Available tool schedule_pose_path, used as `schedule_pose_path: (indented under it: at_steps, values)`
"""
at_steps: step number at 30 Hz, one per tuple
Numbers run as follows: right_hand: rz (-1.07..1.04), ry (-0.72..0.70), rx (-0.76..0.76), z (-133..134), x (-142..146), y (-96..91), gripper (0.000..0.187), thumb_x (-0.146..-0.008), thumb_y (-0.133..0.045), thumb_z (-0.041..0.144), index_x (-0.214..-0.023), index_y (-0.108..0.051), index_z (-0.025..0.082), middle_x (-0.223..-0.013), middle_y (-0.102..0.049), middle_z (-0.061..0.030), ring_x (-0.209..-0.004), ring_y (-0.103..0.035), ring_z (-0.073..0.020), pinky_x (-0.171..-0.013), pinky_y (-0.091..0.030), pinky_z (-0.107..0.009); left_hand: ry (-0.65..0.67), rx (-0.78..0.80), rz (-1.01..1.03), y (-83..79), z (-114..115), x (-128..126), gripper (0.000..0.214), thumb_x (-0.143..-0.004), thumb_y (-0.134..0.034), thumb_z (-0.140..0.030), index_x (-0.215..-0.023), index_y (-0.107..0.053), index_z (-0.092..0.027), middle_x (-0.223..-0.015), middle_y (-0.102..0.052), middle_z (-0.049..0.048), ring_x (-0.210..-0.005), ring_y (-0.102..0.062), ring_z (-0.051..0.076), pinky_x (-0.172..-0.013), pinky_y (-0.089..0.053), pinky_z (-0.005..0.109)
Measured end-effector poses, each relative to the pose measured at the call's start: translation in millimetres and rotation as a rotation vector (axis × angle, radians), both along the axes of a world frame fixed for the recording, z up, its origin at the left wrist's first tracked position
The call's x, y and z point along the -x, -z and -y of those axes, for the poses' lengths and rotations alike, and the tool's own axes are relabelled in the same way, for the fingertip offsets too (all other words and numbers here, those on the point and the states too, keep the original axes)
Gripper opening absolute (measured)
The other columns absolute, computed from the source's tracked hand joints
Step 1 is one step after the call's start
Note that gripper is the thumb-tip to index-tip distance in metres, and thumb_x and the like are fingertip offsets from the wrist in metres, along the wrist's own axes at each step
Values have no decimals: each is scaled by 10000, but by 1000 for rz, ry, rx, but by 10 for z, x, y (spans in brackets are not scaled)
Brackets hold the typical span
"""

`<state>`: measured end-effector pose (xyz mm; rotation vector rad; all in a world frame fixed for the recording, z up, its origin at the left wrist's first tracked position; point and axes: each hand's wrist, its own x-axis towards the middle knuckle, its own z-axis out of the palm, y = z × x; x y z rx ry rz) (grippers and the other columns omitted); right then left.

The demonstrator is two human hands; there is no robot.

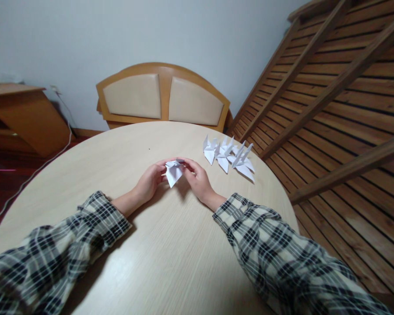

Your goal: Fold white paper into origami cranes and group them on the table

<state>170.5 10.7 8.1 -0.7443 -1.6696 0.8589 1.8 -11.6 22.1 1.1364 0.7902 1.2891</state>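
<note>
Between my two hands is a white origami crane [174,173], one pointed flap of it hanging down toward me. My left hand [150,180] is closed on its left side, with the fingers partly behind the paper. From the right, my right hand [198,180] grips the upper edge between thumb and fingers. The far side of the folded paper is hidden by the fingers. Several finished-looking white paper cranes [223,157] stand close together on the table to the right, apart from my hands.
The round pale wooden table [144,258] lies under my forearms. A headboard with cream panels [131,97] stands behind it against the wall. Wooden slats [335,109] lean on the right. At the left are a brown desk [26,118] and a white cable [36,173].
</note>
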Motion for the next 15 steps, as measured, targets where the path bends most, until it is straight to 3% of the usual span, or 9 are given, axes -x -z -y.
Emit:
schedule_pose_path:
  at_steps: [7, 15]
  values:
    - [13, 111, -18, -53, 11, 39, 215, -919, -616, 393, -1040, -674, 226, -1047, -719, -69, -945, -664, -191, -866, -545, -384, -81, -131, -238, 30, -5, 6, 172, -761, -684, -283, -891, -718, -176, -779, -644, 31, -649, -518, 151, -602, -410, 275]
    - [75, 151, -115, -23, 1, -37, 194, -929, -612, 349, -787, -634, 218, -818, -639, -15, -789, -592, -164, -740, -500, -322, -146, -209, -415, -21, 14, 3, 286, -840, -664, -430, -735, -673, -165, -650, -565, 2, -614, -486, 147, -582, -382, 279]
